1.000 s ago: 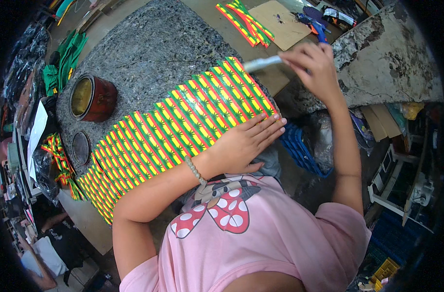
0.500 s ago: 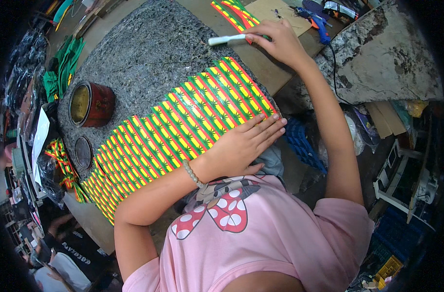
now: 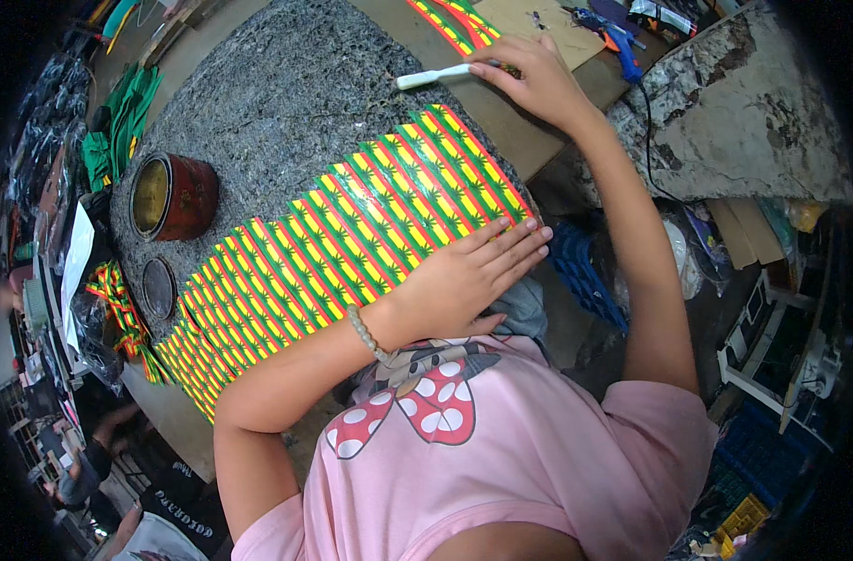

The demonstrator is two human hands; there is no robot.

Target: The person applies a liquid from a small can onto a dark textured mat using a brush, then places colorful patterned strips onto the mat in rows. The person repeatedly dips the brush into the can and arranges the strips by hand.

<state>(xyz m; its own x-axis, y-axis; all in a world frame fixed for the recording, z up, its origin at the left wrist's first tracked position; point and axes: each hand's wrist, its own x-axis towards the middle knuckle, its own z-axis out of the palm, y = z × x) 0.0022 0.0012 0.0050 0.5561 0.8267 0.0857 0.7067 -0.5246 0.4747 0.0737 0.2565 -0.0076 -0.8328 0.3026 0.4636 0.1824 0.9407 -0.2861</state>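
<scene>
My right hand (image 3: 529,79) is closed on a slim white brush (image 3: 431,77), whose pale head points left over a rough, grey-speckled work surface (image 3: 286,84). Red, yellow and green strips with a leaf print (image 3: 351,224) lie side by side in a fanned row along the near edge of that surface. Flat on the right end of the row rests my left hand (image 3: 478,271), fingers stretched out together. To the left stands a dark red tin (image 3: 188,198) with a yellowish inside, and near it lies a round lid (image 3: 159,288).
Loose strips (image 3: 450,23) lie on a brown board beyond my right hand. A blue glue gun (image 3: 623,47) with a black cord sits at far right. Green strips (image 3: 127,122) and a tangled multicoloured bundle (image 3: 122,313) are on the left. Another person (image 3: 169,510) is at lower left.
The brush and my right hand have shifted only slightly. My left hand stays on the strips. The person at lower left has moved.
</scene>
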